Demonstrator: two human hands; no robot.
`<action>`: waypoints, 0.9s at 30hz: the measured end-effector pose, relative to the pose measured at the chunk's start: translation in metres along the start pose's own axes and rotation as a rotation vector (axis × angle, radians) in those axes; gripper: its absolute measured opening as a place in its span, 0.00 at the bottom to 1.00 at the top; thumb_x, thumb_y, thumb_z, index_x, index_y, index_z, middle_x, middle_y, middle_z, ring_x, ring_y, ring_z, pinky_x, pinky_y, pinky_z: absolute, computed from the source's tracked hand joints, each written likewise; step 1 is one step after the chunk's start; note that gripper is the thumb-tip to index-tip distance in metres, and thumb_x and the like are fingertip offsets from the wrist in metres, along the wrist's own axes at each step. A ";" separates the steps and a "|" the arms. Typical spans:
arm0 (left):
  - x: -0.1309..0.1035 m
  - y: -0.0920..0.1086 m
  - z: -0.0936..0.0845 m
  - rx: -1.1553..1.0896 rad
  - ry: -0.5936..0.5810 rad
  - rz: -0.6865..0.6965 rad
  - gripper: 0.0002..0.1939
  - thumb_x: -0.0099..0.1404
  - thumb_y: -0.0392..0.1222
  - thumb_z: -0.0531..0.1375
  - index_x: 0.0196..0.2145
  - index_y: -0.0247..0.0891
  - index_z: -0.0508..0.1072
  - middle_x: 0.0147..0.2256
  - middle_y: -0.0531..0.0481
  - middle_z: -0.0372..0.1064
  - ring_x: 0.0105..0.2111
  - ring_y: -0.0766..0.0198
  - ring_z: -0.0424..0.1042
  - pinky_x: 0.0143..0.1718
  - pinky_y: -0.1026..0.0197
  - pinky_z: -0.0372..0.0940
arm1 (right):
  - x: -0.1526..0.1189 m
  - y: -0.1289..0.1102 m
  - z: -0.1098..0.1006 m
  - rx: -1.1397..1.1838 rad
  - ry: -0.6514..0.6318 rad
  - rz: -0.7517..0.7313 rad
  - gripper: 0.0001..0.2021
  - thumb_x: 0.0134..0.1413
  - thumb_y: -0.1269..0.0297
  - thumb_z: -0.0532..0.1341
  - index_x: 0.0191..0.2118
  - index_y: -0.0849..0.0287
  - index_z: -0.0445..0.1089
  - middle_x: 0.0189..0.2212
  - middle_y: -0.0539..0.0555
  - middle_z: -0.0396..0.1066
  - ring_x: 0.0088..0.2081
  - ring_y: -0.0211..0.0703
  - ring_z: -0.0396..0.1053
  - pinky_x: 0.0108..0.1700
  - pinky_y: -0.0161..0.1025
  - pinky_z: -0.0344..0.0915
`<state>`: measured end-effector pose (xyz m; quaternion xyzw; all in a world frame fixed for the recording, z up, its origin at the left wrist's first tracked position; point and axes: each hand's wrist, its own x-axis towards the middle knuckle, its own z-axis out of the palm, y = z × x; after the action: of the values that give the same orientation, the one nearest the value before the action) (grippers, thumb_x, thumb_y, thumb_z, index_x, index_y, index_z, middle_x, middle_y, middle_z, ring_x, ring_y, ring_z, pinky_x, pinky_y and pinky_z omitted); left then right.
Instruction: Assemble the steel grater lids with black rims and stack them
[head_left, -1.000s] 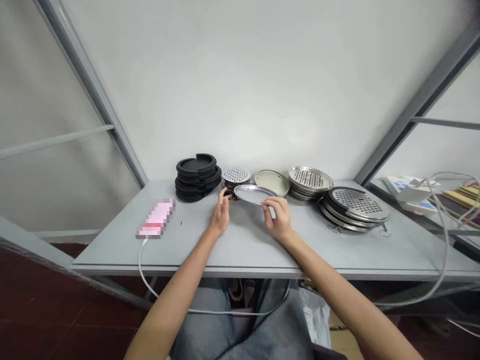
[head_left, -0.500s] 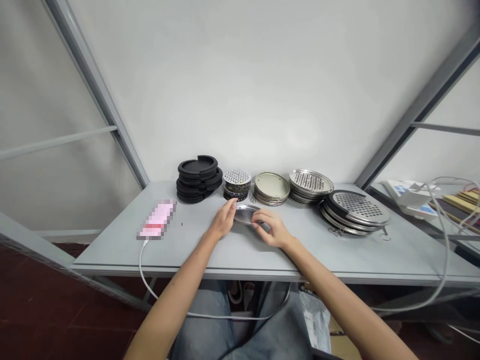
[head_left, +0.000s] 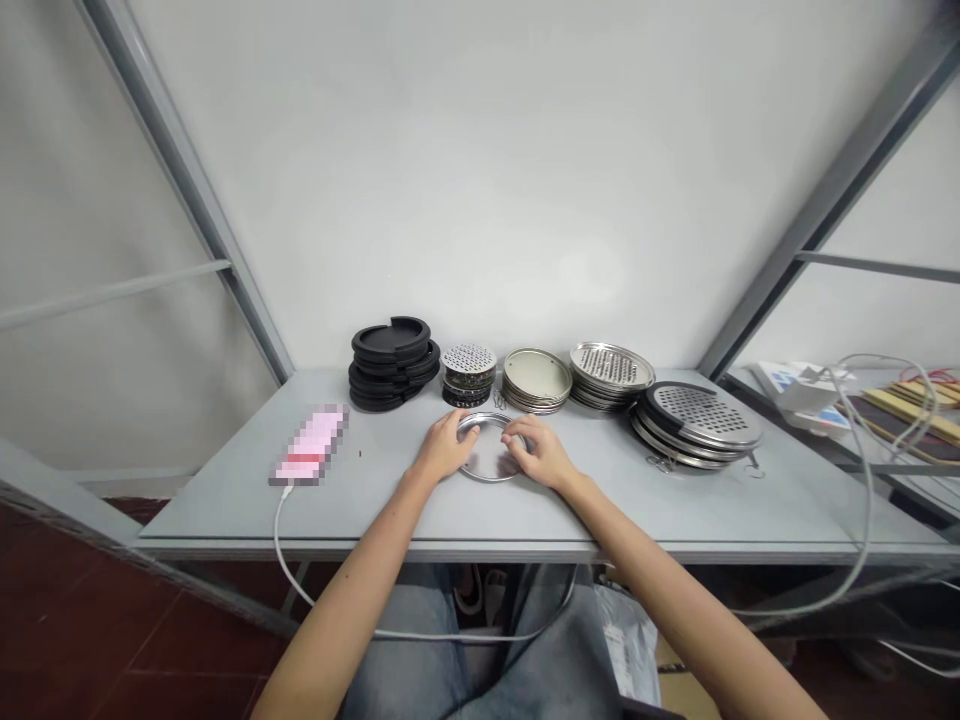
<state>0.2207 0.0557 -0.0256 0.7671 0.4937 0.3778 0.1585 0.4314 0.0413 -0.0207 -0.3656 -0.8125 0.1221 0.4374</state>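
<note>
A shallow round metal tray lies between my hands, its shiny inner side facing up. My left hand grips the left rim, thumb over the inside and fingers around the outer edge. On the other side, my right hand is closed at the right rim, its curled fingers and thumb reaching over the edge. Just beyond stand a stack of perforated metal discs and a stack of pale shallow round trays. Small bent wire pieces lie between these two stacks.
Black rings are piled at back left. To the right are stacked grater discs and larger perforated plates with a black rim piece. A phone with a white cable lies left on the grey table.
The tray has gone from tilted to facing up more fully between my hands. Both hands still hold its rim. The camera view has shifted slightly.
</note>
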 end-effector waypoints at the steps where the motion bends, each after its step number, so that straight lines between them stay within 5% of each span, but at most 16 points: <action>1: 0.000 0.001 -0.001 -0.001 -0.002 0.001 0.15 0.66 0.42 0.56 0.49 0.38 0.68 0.47 0.42 0.72 0.48 0.53 0.71 0.51 0.51 0.65 | 0.000 0.004 0.001 -0.040 0.009 0.024 0.09 0.59 0.63 0.56 0.34 0.58 0.73 0.35 0.57 0.74 0.40 0.49 0.69 0.48 0.49 0.64; 8: -0.004 0.007 -0.007 0.062 -0.098 0.085 0.32 0.59 0.56 0.63 0.57 0.38 0.64 0.55 0.40 0.66 0.57 0.48 0.64 0.58 0.47 0.59 | 0.000 0.020 0.008 -0.072 -0.049 0.153 0.21 0.61 0.59 0.55 0.57 0.59 0.65 0.52 0.61 0.71 0.53 0.52 0.67 0.56 0.51 0.62; 12: -0.004 0.002 -0.009 0.139 -0.267 0.107 0.52 0.45 0.64 0.69 0.63 0.42 0.57 0.65 0.39 0.52 0.66 0.41 0.48 0.65 0.39 0.44 | 0.001 0.022 0.010 -0.063 -0.085 0.221 0.26 0.61 0.57 0.54 0.63 0.62 0.58 0.52 0.64 0.70 0.53 0.53 0.68 0.57 0.52 0.62; 16: -0.006 -0.004 -0.006 0.139 -0.283 0.083 0.58 0.42 0.64 0.71 0.65 0.42 0.54 0.67 0.38 0.47 0.67 0.40 0.44 0.65 0.39 0.43 | 0.001 0.024 0.011 -0.039 -0.081 0.259 0.29 0.61 0.56 0.54 0.64 0.61 0.54 0.52 0.65 0.70 0.53 0.52 0.69 0.56 0.52 0.63; 19: -0.004 -0.005 -0.003 0.104 -0.215 0.088 0.48 0.51 0.61 0.68 0.64 0.41 0.57 0.65 0.37 0.52 0.66 0.41 0.48 0.63 0.41 0.49 | 0.001 0.026 0.011 -0.012 -0.063 0.268 0.27 0.61 0.56 0.54 0.63 0.61 0.54 0.54 0.65 0.69 0.53 0.51 0.69 0.56 0.52 0.63; 22: 0.009 -0.001 -0.005 0.074 0.015 0.089 0.26 0.63 0.51 0.61 0.55 0.37 0.67 0.57 0.38 0.64 0.59 0.50 0.62 0.59 0.48 0.58 | 0.001 0.027 0.011 -0.007 -0.050 0.287 0.26 0.62 0.56 0.54 0.62 0.62 0.56 0.52 0.65 0.69 0.53 0.52 0.68 0.56 0.52 0.63; 24: 0.025 0.002 -0.012 0.131 0.223 0.102 0.15 0.63 0.43 0.61 0.47 0.37 0.73 0.50 0.41 0.69 0.52 0.53 0.67 0.56 0.51 0.61 | 0.001 0.028 0.012 -0.014 -0.043 0.284 0.24 0.62 0.56 0.53 0.60 0.63 0.58 0.51 0.65 0.70 0.52 0.51 0.68 0.56 0.52 0.63; 27: 0.051 0.007 -0.027 0.302 0.348 0.157 0.08 0.63 0.35 0.59 0.40 0.39 0.75 0.46 0.43 0.71 0.50 0.52 0.67 0.54 0.50 0.62 | 0.001 0.028 0.013 -0.027 -0.039 0.263 0.23 0.61 0.56 0.54 0.58 0.63 0.60 0.51 0.66 0.69 0.52 0.52 0.68 0.56 0.52 0.63</action>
<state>0.2165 0.0941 0.0182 0.7417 0.5031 0.4371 -0.0754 0.4346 0.0636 -0.0422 -0.4725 -0.7674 0.1747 0.3966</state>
